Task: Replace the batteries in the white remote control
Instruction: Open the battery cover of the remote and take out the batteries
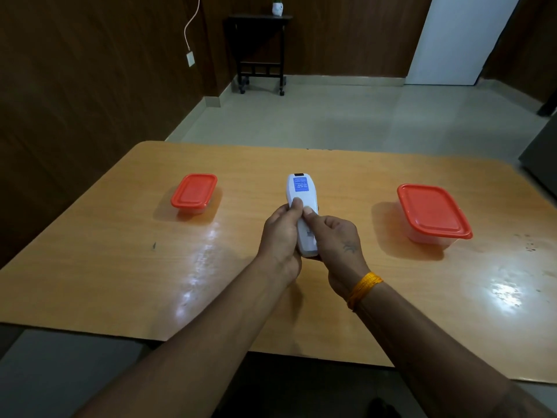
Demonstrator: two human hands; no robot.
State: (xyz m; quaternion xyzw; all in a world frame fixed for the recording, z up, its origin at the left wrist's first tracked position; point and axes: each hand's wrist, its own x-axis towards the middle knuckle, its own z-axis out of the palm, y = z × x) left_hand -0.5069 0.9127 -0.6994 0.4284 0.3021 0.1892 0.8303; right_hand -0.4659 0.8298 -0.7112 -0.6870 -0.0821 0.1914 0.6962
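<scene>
Over the glossy wooden surface [120, 267] we hold the white remote control [302, 206] back-up, our left hand [278, 239] and right hand [337, 242] clasping its near end, thumbs pressed on its back. A blue label [301, 184] marks its far end. Beyond, two red-lidded containers [194, 191] [432, 212] flank it, well apart.

Both your forearms are bare, with no sleeves showing. Just behind your right hand [337, 239], a band of orange-yellow threads [363, 289] wraps your wrist in many thin strands. A small dark marking [349, 247] sits on the back of that hand. Your left hand [278, 239] wears nothing.
</scene>
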